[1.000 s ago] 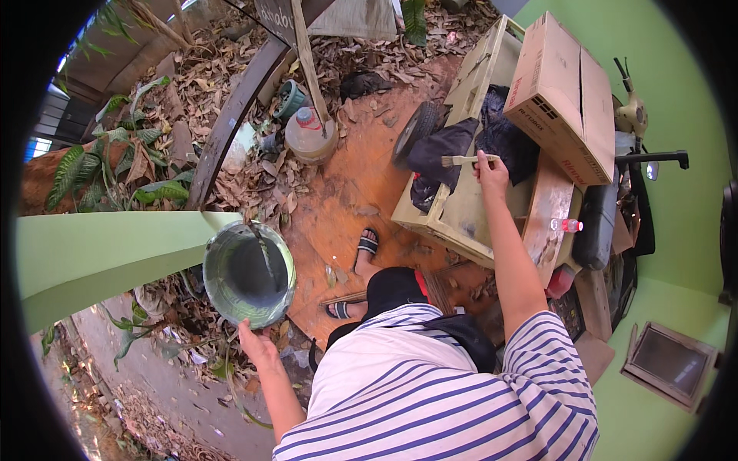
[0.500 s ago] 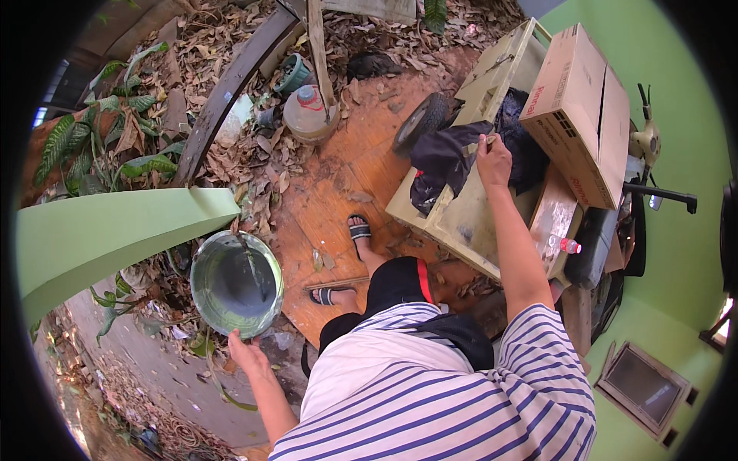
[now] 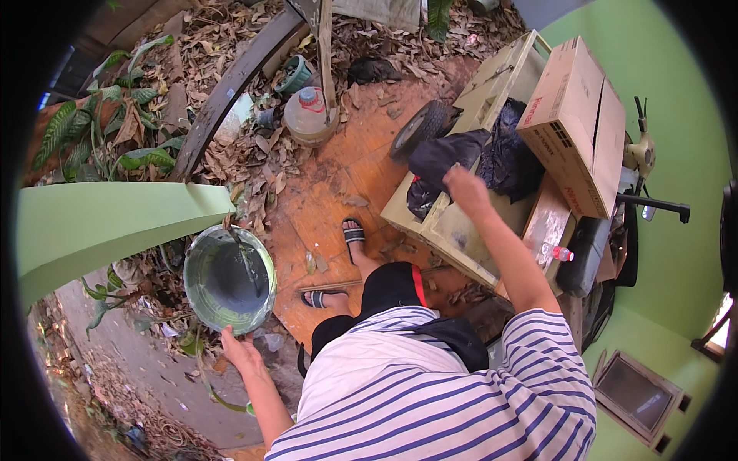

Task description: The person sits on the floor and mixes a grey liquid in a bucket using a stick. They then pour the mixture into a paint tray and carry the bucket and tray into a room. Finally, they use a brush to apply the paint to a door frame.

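A round bucket with a pale green, smeared inner wall and grey inside hangs at left. My left hand has its fingers closed on the near rim. A dark thin strip lies across the bucket's inside. At right, black plastic bags drape over the edge of a cream-coloured wooden cabinet lying on its side. My right hand is at the near black bag, its fingers curled together and slightly blurred. Whatever those fingers hold is hidden.
A large cardboard box stands on the cabinet, beside a parked scooter. A small wheel lies at the cabinet's far corner. A water jug, dry leaves and a green ledge are at the left.
My right hand has moved left and nearer over the bag; the small tan-green piece at its fingers no longer shows. The left hand keeps hold of the bucket, and the view shifts slightly.
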The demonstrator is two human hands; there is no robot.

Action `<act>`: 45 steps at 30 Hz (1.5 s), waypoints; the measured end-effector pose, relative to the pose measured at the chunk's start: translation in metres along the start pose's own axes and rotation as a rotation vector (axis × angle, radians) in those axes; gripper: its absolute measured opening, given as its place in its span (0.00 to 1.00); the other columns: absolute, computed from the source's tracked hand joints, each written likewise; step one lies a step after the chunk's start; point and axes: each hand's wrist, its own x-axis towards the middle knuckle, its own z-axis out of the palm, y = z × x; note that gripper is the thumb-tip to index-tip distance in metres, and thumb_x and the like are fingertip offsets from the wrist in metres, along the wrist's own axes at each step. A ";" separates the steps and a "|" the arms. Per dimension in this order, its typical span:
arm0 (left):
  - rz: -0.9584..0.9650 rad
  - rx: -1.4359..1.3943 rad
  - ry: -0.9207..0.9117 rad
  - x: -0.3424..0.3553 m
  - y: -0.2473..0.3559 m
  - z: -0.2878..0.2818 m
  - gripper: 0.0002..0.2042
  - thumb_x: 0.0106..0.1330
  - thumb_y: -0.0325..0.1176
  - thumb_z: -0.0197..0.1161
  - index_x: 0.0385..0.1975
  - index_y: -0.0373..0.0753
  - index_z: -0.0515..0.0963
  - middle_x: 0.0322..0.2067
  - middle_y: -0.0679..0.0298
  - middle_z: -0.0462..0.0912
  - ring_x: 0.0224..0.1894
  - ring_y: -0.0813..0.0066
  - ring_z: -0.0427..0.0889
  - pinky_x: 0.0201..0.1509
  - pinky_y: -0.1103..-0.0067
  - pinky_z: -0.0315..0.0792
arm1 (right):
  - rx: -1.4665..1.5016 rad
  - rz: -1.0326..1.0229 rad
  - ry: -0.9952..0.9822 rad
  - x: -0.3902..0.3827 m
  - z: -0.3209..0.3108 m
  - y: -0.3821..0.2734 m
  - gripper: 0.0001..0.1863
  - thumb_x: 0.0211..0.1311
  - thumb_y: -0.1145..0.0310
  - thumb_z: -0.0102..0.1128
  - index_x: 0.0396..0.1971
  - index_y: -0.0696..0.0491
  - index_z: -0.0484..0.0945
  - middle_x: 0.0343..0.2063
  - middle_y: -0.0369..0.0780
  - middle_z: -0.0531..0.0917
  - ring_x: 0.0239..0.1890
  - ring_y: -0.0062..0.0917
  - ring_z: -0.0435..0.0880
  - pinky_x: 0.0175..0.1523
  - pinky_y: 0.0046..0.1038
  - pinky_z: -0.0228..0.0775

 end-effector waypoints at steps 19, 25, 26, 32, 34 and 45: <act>0.036 -0.032 0.102 -0.012 -0.005 -0.020 0.14 0.64 0.36 0.58 0.47 0.38 0.71 0.48 0.61 0.74 0.48 0.67 0.76 0.41 0.69 0.75 | 0.147 0.431 -0.119 0.049 -0.019 0.004 0.13 0.62 0.63 0.58 0.30 0.60 0.77 0.27 0.53 0.82 0.33 0.49 0.83 0.40 0.45 0.74; 0.038 -0.044 0.101 -0.018 -0.006 -0.027 0.15 0.64 0.36 0.58 0.47 0.37 0.71 0.48 0.60 0.74 0.47 0.66 0.76 0.41 0.69 0.76 | 0.075 0.653 -0.090 0.050 -0.016 0.018 0.16 0.65 0.60 0.55 0.29 0.58 0.78 0.23 0.50 0.83 0.30 0.45 0.85 0.38 0.41 0.75; 0.035 -0.039 0.098 -0.020 -0.006 -0.025 0.15 0.64 0.36 0.58 0.47 0.37 0.71 0.48 0.60 0.74 0.47 0.66 0.76 0.41 0.69 0.76 | -0.005 0.631 -0.039 0.050 -0.016 0.021 0.16 0.65 0.59 0.55 0.29 0.59 0.78 0.23 0.50 0.83 0.30 0.45 0.85 0.39 0.41 0.75; 0.043 -0.034 0.093 -0.015 -0.010 -0.034 0.17 0.68 0.41 0.57 0.50 0.38 0.70 0.52 0.60 0.73 0.50 0.64 0.76 0.42 0.68 0.76 | 0.257 0.730 -0.069 0.063 -0.031 0.029 0.15 0.65 0.59 0.55 0.31 0.58 0.77 0.29 0.52 0.83 0.36 0.47 0.84 0.43 0.44 0.75; 0.033 -0.024 0.085 -0.012 -0.009 -0.035 0.17 0.68 0.41 0.57 0.50 0.38 0.70 0.52 0.60 0.73 0.50 0.64 0.76 0.42 0.68 0.76 | -0.096 0.574 -0.001 0.065 -0.037 0.033 0.13 0.64 0.60 0.56 0.32 0.57 0.76 0.31 0.51 0.83 0.38 0.47 0.83 0.44 0.44 0.75; 0.029 -0.061 0.094 -0.011 -0.013 -0.031 0.15 0.65 0.37 0.58 0.48 0.38 0.71 0.50 0.60 0.73 0.49 0.66 0.76 0.42 0.68 0.76 | 0.307 0.306 -0.259 0.056 -0.027 -0.021 0.11 0.64 0.64 0.57 0.29 0.57 0.76 0.34 0.48 0.82 0.40 0.45 0.81 0.45 0.42 0.74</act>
